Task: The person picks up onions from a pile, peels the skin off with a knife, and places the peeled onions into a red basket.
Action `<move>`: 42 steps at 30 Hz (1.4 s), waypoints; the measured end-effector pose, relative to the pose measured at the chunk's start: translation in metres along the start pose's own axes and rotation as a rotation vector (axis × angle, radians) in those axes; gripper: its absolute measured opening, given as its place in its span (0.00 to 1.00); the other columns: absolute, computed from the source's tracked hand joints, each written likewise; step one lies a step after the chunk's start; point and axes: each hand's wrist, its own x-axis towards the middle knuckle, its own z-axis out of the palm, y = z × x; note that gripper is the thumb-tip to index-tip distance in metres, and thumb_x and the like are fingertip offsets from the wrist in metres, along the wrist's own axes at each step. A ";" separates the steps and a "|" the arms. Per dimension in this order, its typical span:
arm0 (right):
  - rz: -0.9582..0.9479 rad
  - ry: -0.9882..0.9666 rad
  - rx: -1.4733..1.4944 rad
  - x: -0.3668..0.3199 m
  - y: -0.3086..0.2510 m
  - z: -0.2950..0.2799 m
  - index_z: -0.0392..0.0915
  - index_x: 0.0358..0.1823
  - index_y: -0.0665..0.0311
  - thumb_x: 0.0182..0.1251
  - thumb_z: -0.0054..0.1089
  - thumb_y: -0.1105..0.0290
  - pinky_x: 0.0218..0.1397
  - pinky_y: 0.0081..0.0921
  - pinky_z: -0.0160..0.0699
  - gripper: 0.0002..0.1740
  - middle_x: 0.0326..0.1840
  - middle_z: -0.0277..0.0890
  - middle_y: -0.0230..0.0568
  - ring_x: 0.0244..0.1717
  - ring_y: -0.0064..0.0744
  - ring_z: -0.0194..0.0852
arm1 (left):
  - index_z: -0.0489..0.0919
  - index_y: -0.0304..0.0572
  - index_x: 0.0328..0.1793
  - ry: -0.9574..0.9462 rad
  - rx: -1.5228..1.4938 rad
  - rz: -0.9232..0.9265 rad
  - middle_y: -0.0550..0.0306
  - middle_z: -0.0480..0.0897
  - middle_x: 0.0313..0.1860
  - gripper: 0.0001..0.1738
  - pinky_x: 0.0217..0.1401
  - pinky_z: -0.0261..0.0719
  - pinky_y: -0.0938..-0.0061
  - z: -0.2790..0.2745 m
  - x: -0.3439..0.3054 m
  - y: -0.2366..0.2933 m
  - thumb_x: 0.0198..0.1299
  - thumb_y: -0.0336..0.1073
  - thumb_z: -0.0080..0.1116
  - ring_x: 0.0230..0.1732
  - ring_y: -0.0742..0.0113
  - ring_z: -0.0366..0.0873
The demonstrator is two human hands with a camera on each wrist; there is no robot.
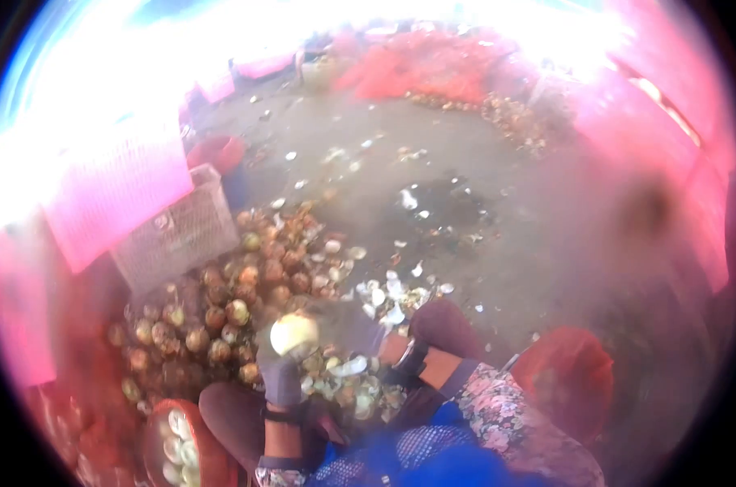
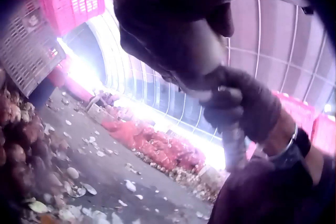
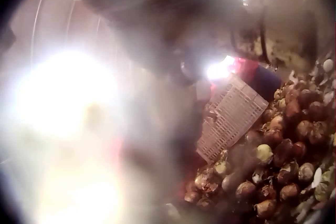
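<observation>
In the head view a pale peeled onion (image 1: 293,334) is held up by my left hand (image 1: 280,377), in a grey glove. From the left wrist, the left hand (image 2: 157,35) looms dark at the top, its fingers round the pale onion (image 2: 206,50). My gloved right hand (image 1: 366,334) is close to the onion's right side. In the left wrist view the right hand (image 2: 249,106) has curled fingers just below the onion, with a narrow pale tool (image 2: 194,91) at its fingertips, mostly hidden. Blur and glare cover much of the right wrist view.
A heap of unpeeled onions (image 1: 214,316) lies in front and left, beside a pale crate (image 1: 177,235). White peelings (image 1: 396,296) litter the floor between the knees. A red tub (image 1: 191,410) with peeled onions stands at lower left. Red netting (image 1: 433,69) lies far back.
</observation>
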 end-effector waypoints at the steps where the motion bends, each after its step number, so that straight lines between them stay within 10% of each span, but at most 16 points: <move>1: 0.004 -0.013 0.015 0.001 -0.003 -0.005 0.79 0.56 0.61 0.58 0.69 0.61 0.50 0.30 0.81 0.25 0.47 0.85 0.40 0.46 0.31 0.83 | 0.74 0.35 0.62 -0.014 -0.017 -0.024 0.52 0.82 0.48 0.32 0.45 0.85 0.71 -0.002 0.000 0.001 0.47 0.29 0.66 0.45 0.62 0.82; 2: 0.226 -0.119 0.225 0.006 0.003 -0.019 0.81 0.53 0.58 0.59 0.68 0.60 0.47 0.28 0.82 0.21 0.45 0.85 0.37 0.45 0.29 0.83 | 0.74 0.35 0.62 -0.021 -0.029 -0.046 0.52 0.82 0.48 0.32 0.44 0.85 0.71 -0.005 0.000 0.003 0.47 0.29 0.66 0.45 0.61 0.83; 8: -0.110 0.179 -0.474 0.024 0.009 -0.056 0.78 0.60 0.52 0.60 0.65 0.65 0.35 0.26 0.79 0.24 0.43 0.85 0.36 0.28 0.30 0.78 | 0.76 0.34 0.61 -0.042 -0.012 -0.007 0.51 0.84 0.48 0.32 0.49 0.83 0.71 -0.012 0.008 -0.009 0.47 0.35 0.69 0.46 0.65 0.83; 13: 0.545 -0.171 0.043 0.036 -0.048 -0.073 0.72 0.69 0.53 0.60 0.60 0.72 0.34 0.22 0.76 0.32 0.50 0.84 0.40 0.25 0.23 0.71 | 0.68 0.33 0.68 -0.151 -0.235 -0.098 0.47 0.79 0.56 0.46 0.59 0.80 0.64 -0.012 0.016 -0.010 0.43 0.42 0.77 0.55 0.57 0.79; 20: -0.099 -0.021 -0.063 0.002 -0.027 -0.018 0.72 0.67 0.52 0.61 0.55 0.80 0.43 0.27 0.84 0.31 0.58 0.81 0.40 0.41 0.35 0.85 | 0.73 0.30 0.64 -0.321 -0.272 -0.158 0.49 0.82 0.51 0.44 0.53 0.82 0.71 -0.014 0.011 -0.011 0.43 0.49 0.73 0.50 0.61 0.82; 23: -0.008 -0.001 -0.083 0.009 0.008 -0.011 0.74 0.63 0.56 0.63 0.56 0.77 0.46 0.34 0.83 0.25 0.50 0.82 0.46 0.43 0.43 0.83 | 0.72 0.28 0.64 -0.363 -0.218 -0.184 0.49 0.83 0.49 0.48 0.51 0.84 0.71 -0.003 0.001 -0.001 0.36 0.48 0.77 0.48 0.61 0.84; 25: 0.490 -0.293 -0.384 0.032 0.011 -0.044 0.76 0.60 0.61 0.66 0.55 0.70 0.44 0.36 0.81 0.20 0.41 0.81 0.50 0.42 0.46 0.82 | 0.71 0.28 0.65 -0.382 -0.219 -0.185 0.49 0.83 0.49 0.49 0.51 0.83 0.71 0.006 -0.005 0.010 0.36 0.47 0.77 0.48 0.61 0.84; 30: 0.299 -0.279 -0.291 0.027 -0.008 -0.059 0.77 0.57 0.63 0.67 0.54 0.68 0.41 0.38 0.80 0.17 0.34 0.81 0.49 0.36 0.44 0.81 | 0.71 0.29 0.66 -0.295 -0.149 -0.107 0.49 0.83 0.49 0.47 0.51 0.83 0.71 0.002 0.001 0.005 0.38 0.45 0.75 0.47 0.62 0.84; 33: 0.174 -0.309 -0.276 0.018 -0.005 -0.042 0.74 0.59 0.60 0.67 0.54 0.69 0.40 0.38 0.80 0.19 0.34 0.81 0.49 0.36 0.44 0.81 | 0.69 0.38 0.69 -0.099 -0.084 -0.076 0.49 0.80 0.51 0.40 0.45 0.85 0.71 -0.011 0.000 -0.011 0.43 0.19 0.60 0.48 0.60 0.82; 35: 0.178 -0.303 -0.298 0.001 0.001 -0.039 0.72 0.61 0.58 0.67 0.54 0.69 0.40 0.38 0.81 0.20 0.35 0.81 0.48 0.36 0.44 0.82 | 0.65 0.40 0.72 0.114 -0.045 0.034 0.46 0.79 0.53 0.41 0.38 0.86 0.72 0.004 0.005 -0.013 0.46 0.20 0.60 0.47 0.56 0.82; 39: 0.236 -0.410 -0.358 -0.003 0.013 -0.039 0.68 0.64 0.54 0.67 0.54 0.70 0.39 0.38 0.81 0.23 0.35 0.82 0.48 0.36 0.44 0.82 | 0.66 0.30 0.69 -0.327 0.080 0.263 0.45 0.80 0.51 0.46 0.44 0.86 0.68 0.096 0.013 0.044 0.45 0.45 0.69 0.46 0.56 0.83; 42: 0.283 -0.465 -0.349 -0.004 0.013 -0.046 0.65 0.67 0.52 0.67 0.54 0.70 0.39 0.37 0.82 0.26 0.35 0.82 0.47 0.36 0.44 0.83 | 0.61 0.30 0.74 -0.560 0.035 0.218 0.43 0.78 0.59 0.49 0.62 0.78 0.63 0.152 -0.019 0.053 0.46 0.37 0.71 0.60 0.56 0.78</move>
